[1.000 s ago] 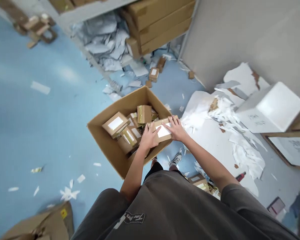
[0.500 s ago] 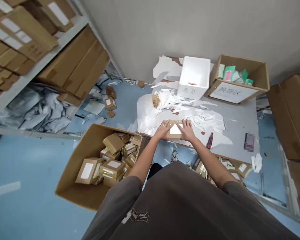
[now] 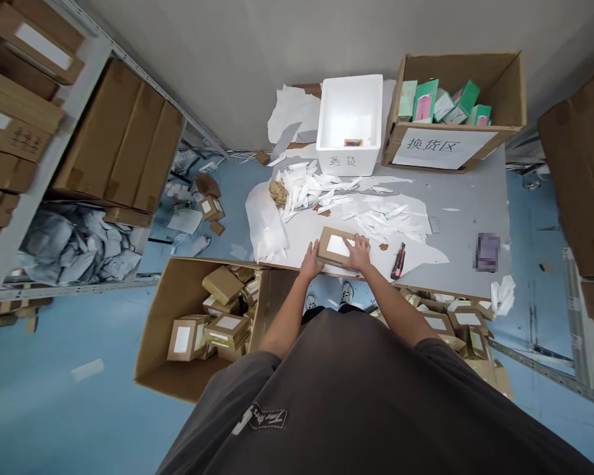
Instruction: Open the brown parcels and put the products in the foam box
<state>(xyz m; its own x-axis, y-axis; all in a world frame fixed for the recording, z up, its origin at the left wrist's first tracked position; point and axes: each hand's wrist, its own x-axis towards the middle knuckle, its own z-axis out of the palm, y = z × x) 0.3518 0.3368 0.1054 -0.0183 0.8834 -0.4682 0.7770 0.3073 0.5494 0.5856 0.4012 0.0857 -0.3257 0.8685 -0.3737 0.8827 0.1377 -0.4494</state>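
A small brown cardboard box (image 3: 329, 253) with a white label on top is at the table's front edge, turned at a slight angle. My left hand (image 3: 311, 262) presses against its left end, fingers pointing up along the side. Over the right end lies my right hand (image 3: 360, 253), gripping it with the thumb near the label. A red and black utility knife (image 3: 398, 261) lies on white paper to the right of the box. Torn white paper strips (image 3: 307, 188) are piled behind it.
A white foam bin (image 3: 349, 161) and a carton (image 3: 440, 148) of green boxes stand at the table's back. Left of the table, a large open carton (image 3: 153, 330) holds several small boxes. A blurred phone-like object (image 3: 487, 252) lies on the right. Loaded shelves (image 3: 86, 72) stand left.
The cardboard box has turned from square-on to a slight angle. My left hand has slid from its top corner to its left end. The view has shifted.
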